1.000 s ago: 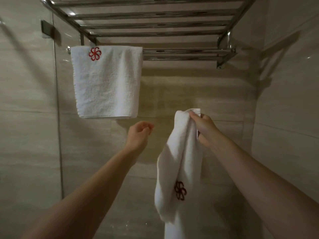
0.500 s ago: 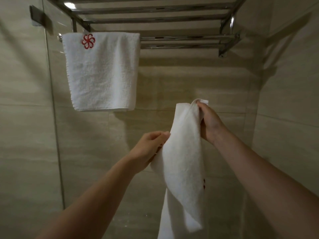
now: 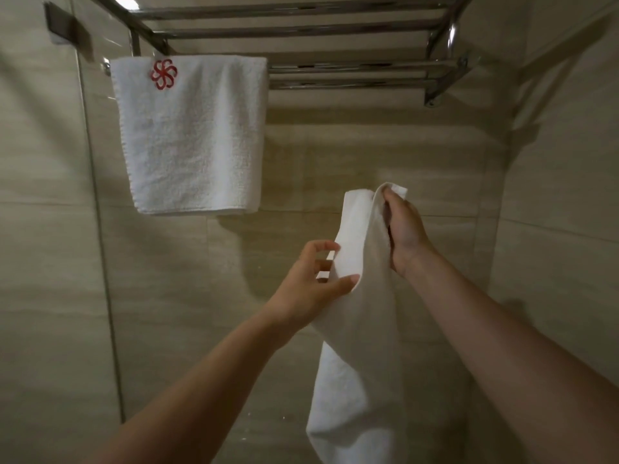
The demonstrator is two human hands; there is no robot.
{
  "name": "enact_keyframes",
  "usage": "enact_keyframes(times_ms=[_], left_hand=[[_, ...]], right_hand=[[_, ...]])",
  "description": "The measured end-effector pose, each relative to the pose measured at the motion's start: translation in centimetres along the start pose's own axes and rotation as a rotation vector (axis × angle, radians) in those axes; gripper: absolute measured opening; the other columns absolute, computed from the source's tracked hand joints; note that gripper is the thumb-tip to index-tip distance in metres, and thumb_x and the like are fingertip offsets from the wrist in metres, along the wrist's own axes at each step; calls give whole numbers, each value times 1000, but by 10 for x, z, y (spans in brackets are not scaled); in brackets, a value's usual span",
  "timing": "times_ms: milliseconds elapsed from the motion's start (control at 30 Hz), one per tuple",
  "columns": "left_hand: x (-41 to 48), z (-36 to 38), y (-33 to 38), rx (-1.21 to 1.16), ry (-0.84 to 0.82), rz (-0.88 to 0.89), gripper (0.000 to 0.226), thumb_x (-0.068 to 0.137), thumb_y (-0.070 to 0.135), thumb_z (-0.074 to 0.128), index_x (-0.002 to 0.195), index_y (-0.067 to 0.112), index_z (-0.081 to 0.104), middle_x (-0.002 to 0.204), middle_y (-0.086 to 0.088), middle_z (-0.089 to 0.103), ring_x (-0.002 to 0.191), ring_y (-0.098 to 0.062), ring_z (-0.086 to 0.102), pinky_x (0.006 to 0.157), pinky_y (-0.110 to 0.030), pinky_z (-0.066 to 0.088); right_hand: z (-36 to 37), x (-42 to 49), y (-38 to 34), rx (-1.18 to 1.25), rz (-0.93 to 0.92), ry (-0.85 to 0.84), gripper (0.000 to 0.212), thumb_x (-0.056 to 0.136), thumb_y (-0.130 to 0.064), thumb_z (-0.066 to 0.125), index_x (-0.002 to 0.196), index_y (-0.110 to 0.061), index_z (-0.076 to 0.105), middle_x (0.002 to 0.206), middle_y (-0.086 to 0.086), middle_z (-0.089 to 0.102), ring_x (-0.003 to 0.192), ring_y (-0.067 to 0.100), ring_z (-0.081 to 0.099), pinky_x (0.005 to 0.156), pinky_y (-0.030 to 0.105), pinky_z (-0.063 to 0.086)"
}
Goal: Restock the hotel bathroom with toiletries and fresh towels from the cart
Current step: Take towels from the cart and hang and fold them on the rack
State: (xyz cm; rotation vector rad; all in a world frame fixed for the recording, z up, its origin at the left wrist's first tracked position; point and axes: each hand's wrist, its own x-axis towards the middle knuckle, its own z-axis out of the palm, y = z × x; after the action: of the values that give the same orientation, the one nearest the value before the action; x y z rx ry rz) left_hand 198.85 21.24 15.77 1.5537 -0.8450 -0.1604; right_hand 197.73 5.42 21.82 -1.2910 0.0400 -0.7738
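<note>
A person is holding a white towel [image 3: 361, 329] up in front of a beige tiled wall [image 3: 351, 155], below and to the right of a chrome rack [image 3: 335, 28]. The towel is hanging long and loosely bunched, its terry cloth folding in on itself and its top corner poking up above the right hand [image 3: 405, 236], which is gripping it there. The left hand [image 3: 311, 286] is pinching the towel's left edge lower down, with the thumb lying across the front and the fingers spreading behind the cloth. The two hands are apart, each clamped on the towel.

A hung towel [image 3: 194, 139], also white, is draping flat over the rack's front bar, showing a red flower emblem [image 3: 163, 74] near its top left corner. A glass panel [image 3: 97, 229] is standing to its left.

A second ago the left hand was hovering free of the towel; half a second ago it was just reaching the edge, and now it is taking hold. The held towel's own red emblem, showing low on the cloth a second ago, is now turned out of sight.

The lower frame edge is cutting off the towel's bottom end, and the upper edge is cutting off the rack's top. The cloth is hiding the right hand's fingertips.
</note>
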Motion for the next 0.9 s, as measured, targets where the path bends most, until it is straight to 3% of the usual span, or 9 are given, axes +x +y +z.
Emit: enact_keyframes(times_ms=[100, 200, 300, 367, 467, 567, 633, 700, 900], left_hand=[[-4, 7, 4, 47, 140, 15, 46, 79, 24, 71, 118, 25, 46, 108, -2, 59, 97, -19, 62, 75, -30, 53], [-7, 7, 5, 93, 166, 41, 16, 86, 22, 63, 98, 11, 60, 91, -6, 67, 77, -15, 63, 63, -25, 50], [-9, 2, -1, 198, 64, 17, 32, 93, 25, 51, 91, -3, 65, 82, -16, 65, 71, -18, 56, 66, -31, 45], [-10, -3, -6, 249, 45, 15, 36, 95, 22, 48, 91, -9, 63, 78, -12, 58, 73, -18, 50, 67, -31, 39], [-12, -14, -7, 264, 85, -7, 32, 96, 21, 45, 91, -1, 68, 83, -8, 60, 77, -18, 52, 71, -32, 41], [-17, -27, -5, 10, 18, -129, 30, 98, 27, 41, 100, 13, 67, 94, -8, 63, 85, -21, 56, 79, -39, 51], [-21, -32, -2, -110, -73, -194, 32, 99, 25, 38, 109, 9, 64, 96, -8, 63, 82, -18, 59, 69, -34, 56], [-21, -35, 0, -68, -101, -198, 33, 99, 23, 39, 107, 2, 63, 91, -10, 61, 74, -15, 57, 58, -25, 51], [-12, -63, 28, 145, -89, -143, 41, 96, 27, 47, 104, -11, 60, 80, -13, 54, 59, -13, 49, 49, -22, 39]], right_hand=[[3, -3, -8, 2, -54, 13, 26, 95, -36, 47, 82, -17, 58, 75, 0, 58, 72, 14, 58, 65, 28, 50], [3, -7, -13, -2, -87, 31, 27, 96, -35, 46, 77, -17, 55, 70, -3, 54, 67, 11, 55, 61, 27, 49], [4, -14, -17, 29, -99, 48, 29, 96, -33, 46, 73, -18, 53, 64, -5, 53, 61, 9, 54, 55, 23, 48], [4, -19, -20, 34, -99, 37, 31, 97, -32, 46, 70, -18, 52, 59, -7, 53, 57, 7, 53, 52, 21, 47], [6, -28, -28, 24, -102, -18, 27, 97, -33, 44, 81, -15, 57, 73, -3, 59, 70, 11, 59, 61, 26, 50], [11, -36, -38, 52, -136, -95, 25, 97, -31, 45, 91, -12, 61, 89, 3, 64, 84, 15, 64, 72, 31, 55], [15, -41, -44, 21, -150, -140, 24, 97, -31, 46, 93, -12, 61, 93, 4, 64, 87, 16, 64, 79, 34, 55], [16, -43, -48, -19, -157, -155, 23, 96, -31, 47, 91, -14, 61, 91, 2, 64, 87, 16, 62, 82, 35, 53], [-4, -44, -50, -102, -239, 4, 23, 94, -28, 51, 76, -18, 60, 78, -4, 63, 78, 11, 60, 70, 28, 50]])
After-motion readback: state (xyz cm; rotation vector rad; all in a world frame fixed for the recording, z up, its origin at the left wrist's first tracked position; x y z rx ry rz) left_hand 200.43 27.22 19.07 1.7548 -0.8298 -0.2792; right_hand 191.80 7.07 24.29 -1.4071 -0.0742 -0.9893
